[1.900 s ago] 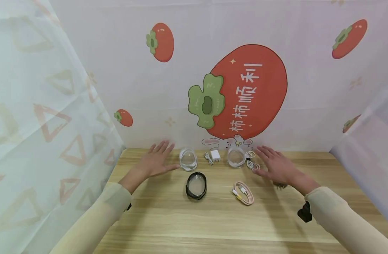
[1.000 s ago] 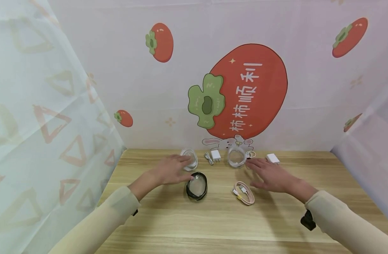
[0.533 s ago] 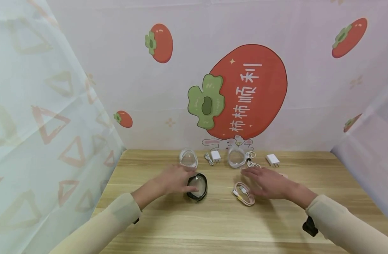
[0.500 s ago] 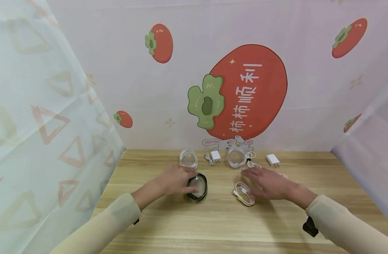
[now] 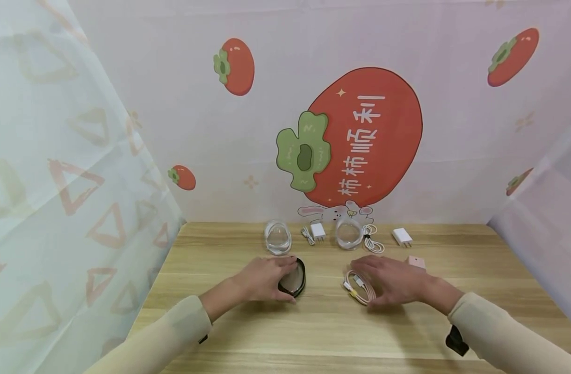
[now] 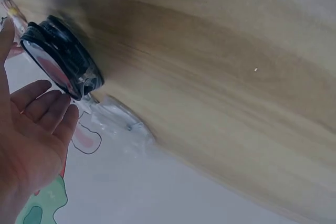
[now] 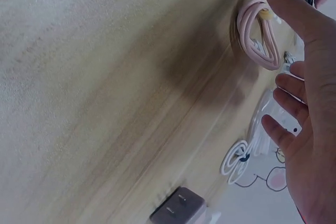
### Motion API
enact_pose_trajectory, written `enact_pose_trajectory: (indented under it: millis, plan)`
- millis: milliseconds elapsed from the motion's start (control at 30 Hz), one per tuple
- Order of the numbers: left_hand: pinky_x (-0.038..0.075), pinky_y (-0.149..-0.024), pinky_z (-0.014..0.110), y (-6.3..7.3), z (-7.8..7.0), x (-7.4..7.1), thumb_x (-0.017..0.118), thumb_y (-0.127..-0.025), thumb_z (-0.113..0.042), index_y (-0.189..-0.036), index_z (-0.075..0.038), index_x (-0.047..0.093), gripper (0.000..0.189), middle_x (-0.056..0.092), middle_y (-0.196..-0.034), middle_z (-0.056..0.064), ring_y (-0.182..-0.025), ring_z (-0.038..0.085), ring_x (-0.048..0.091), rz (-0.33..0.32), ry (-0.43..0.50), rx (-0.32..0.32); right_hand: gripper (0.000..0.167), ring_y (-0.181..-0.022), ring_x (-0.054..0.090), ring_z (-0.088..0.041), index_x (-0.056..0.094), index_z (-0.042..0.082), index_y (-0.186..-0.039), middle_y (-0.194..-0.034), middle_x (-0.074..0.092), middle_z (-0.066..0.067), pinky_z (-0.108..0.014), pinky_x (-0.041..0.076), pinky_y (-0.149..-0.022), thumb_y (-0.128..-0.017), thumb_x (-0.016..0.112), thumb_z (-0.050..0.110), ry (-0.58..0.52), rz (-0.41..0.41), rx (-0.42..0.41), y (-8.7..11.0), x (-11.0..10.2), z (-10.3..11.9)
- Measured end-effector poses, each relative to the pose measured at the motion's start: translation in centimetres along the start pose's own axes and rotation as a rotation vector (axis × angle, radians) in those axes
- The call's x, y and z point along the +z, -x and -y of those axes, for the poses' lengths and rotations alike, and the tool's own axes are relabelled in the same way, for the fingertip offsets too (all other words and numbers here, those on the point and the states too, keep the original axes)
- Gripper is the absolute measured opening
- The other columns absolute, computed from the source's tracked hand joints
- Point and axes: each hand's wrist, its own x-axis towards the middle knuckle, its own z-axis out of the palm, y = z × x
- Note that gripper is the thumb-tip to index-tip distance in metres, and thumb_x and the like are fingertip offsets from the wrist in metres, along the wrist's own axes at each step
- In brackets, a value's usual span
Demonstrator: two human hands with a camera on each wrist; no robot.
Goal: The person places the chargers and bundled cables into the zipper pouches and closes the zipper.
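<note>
In the head view my left hand (image 5: pixel 264 278) is at a round black-rimmed bundle with a clear cover (image 6: pixel 63 56), thumb and fingers spread about its left side. The left wrist view shows these fingers loosely bent, tips close to the bundle's edge. My right hand (image 5: pixel 395 280) is over the right side of a coiled pink charging cable (image 5: pixel 370 296), whose white plugs and yellow tie show. Its fingers are relaxed and apart from the cable in the right wrist view, the thumb near the coil. Behind this hand lies a pink charger plug (image 5: pixel 416 262), partly hidden.
Along the back of the wooden table (image 5: pixel 322 332) lie a clear-wrapped white coil (image 5: pixel 268 238), a short white cable (image 5: pixel 307 236), a white charger plug (image 5: pixel 317 231), a clear ring-shaped packet (image 5: pixel 339 238), a tied white cable (image 5: pixel 373 242) and another white plug (image 5: pixel 401 236). A printed cloth (image 5: pixel 248 135) stands behind.
Both hands have come nearer to me from the back row, the left to the black-rimmed bundle, the right to the pink cable. The bundle has shifted slightly; the pink plug has come into sight.
</note>
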Motion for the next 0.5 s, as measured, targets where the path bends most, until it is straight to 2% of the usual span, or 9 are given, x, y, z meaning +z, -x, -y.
enact_pose_trajectory:
  millis: [233, 500]
  plan:
    - [0.061, -0.095, 0.043, 0.1, 0.2, 1.1, 0.077, -0.088, -0.065, -0.148, -0.012, 0.062, 0.081, 0.057, -0.156, 0.008, -0.134, 0.027, 0.064, -0.002, -0.011, -0.011, 0.096, -0.135, 0.059, -0.027, 0.055, 0.007, -0.152, -0.149, 0.060, -0.008, -0.053, 0.053, -0.107, -0.083, 0.079, 0.070, -0.033, -0.010, -0.017, 0.2, 0.7, 0.0]
    - [0.059, -0.101, 0.043, -0.5, 0.5, 1.3, 0.074, -0.094, -0.059, -0.149, -0.010, 0.061, 0.075, 0.055, -0.158, 0.007, -0.135, 0.028, 0.062, 0.010, 0.014, -0.012, 0.097, -0.133, 0.060, -0.025, 0.052, 0.008, -0.153, -0.148, 0.060, -0.006, -0.052, 0.054, -0.107, -0.078, 0.088, 0.058, -0.075, 0.009, 0.006, 0.1, 1.1, 0.1]
